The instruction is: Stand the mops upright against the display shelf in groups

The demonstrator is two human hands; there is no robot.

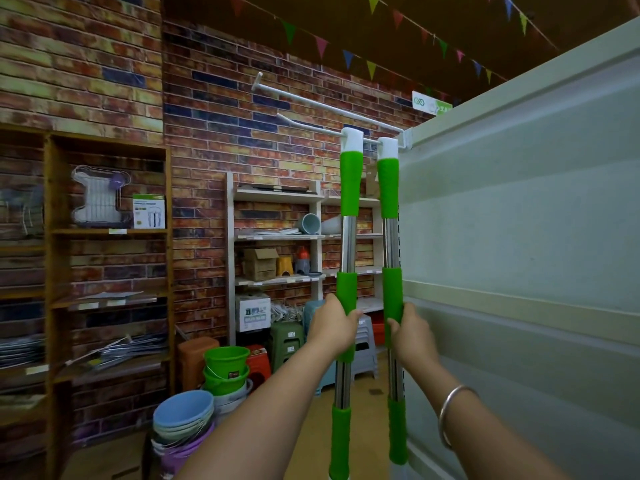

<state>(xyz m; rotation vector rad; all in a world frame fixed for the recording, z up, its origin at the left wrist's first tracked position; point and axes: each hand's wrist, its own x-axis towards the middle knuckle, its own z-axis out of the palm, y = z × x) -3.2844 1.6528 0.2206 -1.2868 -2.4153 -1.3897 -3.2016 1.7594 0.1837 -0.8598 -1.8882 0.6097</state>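
Two mops stand upright side by side, each a steel pole with green grip sleeves and a white cap. My left hand [333, 323] grips the left mop [349, 244] around its middle green sleeve. My right hand [410, 332] grips the right mop [390, 237] at the same height. The right mop runs close along the edge of the pale display shelf [519, 237] at the right. Both white caps reach up to the white hook arms [311, 105] that stick out from the shelf's top corner. The mop heads are below the frame.
Stacked green buckets [227, 368] and blue basins [183, 415] sit on the floor at lower left. Plastic stools [287, 341] stand behind them under a white wall rack [277, 237]. A wooden shelf unit [107, 258] lines the brick wall at the left.
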